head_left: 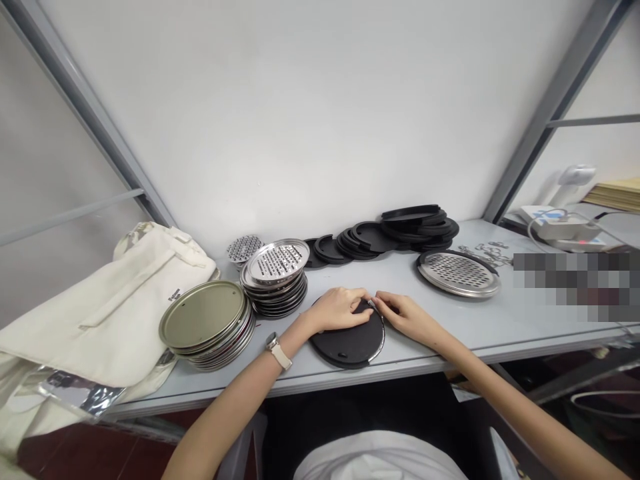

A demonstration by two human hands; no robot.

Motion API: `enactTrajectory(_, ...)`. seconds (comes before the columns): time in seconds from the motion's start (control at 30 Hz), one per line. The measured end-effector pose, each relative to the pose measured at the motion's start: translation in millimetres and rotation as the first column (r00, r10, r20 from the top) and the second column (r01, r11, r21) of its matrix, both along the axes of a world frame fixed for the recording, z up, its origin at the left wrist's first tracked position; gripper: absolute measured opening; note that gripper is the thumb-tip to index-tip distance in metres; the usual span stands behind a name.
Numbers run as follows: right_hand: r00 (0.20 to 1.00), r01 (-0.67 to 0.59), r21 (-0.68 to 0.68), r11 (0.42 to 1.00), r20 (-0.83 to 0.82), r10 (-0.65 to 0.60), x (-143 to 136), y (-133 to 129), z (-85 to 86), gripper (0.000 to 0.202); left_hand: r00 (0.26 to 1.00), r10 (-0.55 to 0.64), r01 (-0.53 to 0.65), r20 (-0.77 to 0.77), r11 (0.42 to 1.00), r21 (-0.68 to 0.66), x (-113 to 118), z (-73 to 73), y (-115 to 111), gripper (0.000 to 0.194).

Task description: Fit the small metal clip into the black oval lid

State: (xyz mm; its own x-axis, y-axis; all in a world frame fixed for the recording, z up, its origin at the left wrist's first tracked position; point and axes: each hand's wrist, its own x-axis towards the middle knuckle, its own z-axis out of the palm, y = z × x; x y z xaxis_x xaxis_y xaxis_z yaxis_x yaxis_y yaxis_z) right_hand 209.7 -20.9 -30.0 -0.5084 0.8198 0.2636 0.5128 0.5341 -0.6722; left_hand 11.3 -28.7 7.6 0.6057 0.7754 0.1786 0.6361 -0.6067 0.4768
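Note:
A round black disc [345, 350] with a bright metal rim showing along its right side lies in front of me near the table's front edge. It looks like a black cover fitted on a round grater plate. My left hand [337, 310] rests over its upper part, fingers bent and closed at the far right edge. Close against those fingertips, my right hand [404, 319] pinches at the same edge. A small shiny metal piece [371, 303] shows between the two hands; which fingers hold it is hard to make out.
Left of my hands stand a stack of round graters [279, 263] and a stack of olive-green round plates [205, 317]. Black round covers [375, 237] lie along the wall. At right are another grater [459, 272] and small metal clips [487, 253]. A cream bag [115, 300] covers the left end.

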Motion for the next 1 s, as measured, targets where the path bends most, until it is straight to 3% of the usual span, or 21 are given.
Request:
enactTrajectory(0.23,1.0,-0.012,-0.002,1.0,0.01,0.012,-0.8,-1.2,1.5,0.036,0.999,-0.033,0.032,0.024,0.999,0.019,1.1,3.0,-2.6,0.036)
enactTrajectory(0.4,1.0,-0.001,0.004,1.0,0.014,0.0,-0.9,-0.9,2.5,0.035,0.999,0.049,-0.048,-0.01,0.994,0.097,1.6,1.1,-2.1,0.042)
enactTrajectory(0.6,1.0,-0.006,0.021,1.0,0.022,0.006,-0.7,-0.8,2.6,0.036,0.992,0.05,-0.028,-0.112,0.98,0.196,2.0,-1.8,-1.3,0.025)
enactTrajectory(1.0,0.998,-0.032,-0.001,1.0,0.049,0.032,-0.3,0.1,1.2,0.036,0.992,-0.003,0.028,-0.13,0.981,0.193,3.2,-0.5,-3.1,0.016)
